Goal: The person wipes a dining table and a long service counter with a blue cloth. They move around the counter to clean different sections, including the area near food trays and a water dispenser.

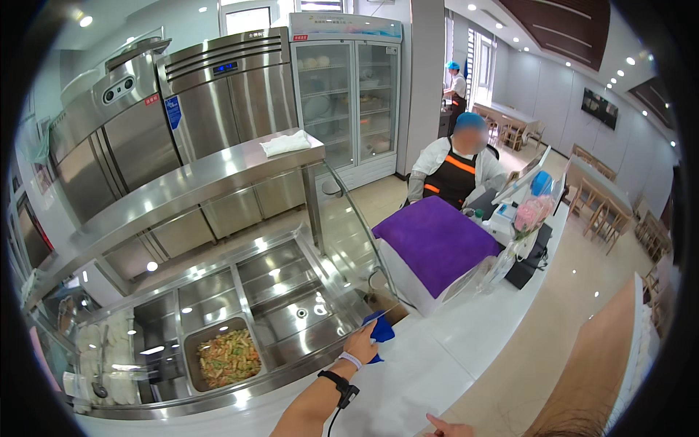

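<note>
My left hand [361,345], with a white band and a black strapped device on its wrist, is closed on a blue cloth [382,328]. The cloth lies on the white counter [431,349] by the lower edge of a curved glass guard [363,229]. At the bottom edge, partly cut off, my right hand [449,427] shows an extended digit; its grip cannot be made out. Left of my left hand is a stainless steel serving unit [322,358], where one metal pan [191,355] holds chopped mixed food [229,358] and other wells show bare metal.
Beyond the counter sits a co-worker [456,164] in a blue cap and dark apron. A purple cloth [437,240] covers a box-like thing nearby. Pink flowers [532,213] and a screen stand at the right. A folded white cloth [285,143] rests on the steel shelf [218,172].
</note>
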`<control>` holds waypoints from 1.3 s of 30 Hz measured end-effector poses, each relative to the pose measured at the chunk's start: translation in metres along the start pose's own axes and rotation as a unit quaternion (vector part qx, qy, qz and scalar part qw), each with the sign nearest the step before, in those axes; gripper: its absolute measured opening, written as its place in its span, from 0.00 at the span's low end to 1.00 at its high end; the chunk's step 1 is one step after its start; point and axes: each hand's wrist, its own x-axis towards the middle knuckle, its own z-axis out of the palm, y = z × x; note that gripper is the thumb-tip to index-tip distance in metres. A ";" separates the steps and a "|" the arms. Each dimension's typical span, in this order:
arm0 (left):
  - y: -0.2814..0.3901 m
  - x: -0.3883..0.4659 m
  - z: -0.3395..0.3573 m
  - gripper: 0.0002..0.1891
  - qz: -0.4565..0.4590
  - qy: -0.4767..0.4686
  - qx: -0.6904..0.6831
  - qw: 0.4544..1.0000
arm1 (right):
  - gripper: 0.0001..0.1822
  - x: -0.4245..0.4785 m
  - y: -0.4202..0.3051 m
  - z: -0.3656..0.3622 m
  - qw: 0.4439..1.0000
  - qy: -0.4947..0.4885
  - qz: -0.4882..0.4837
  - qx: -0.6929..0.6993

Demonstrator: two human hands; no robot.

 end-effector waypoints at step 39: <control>-0.183 -0.274 -0.145 0.24 -0.237 -0.126 0.056 0.962 | 0.24 0.021 -0.165 0.007 0.981 0.012 0.189 0.041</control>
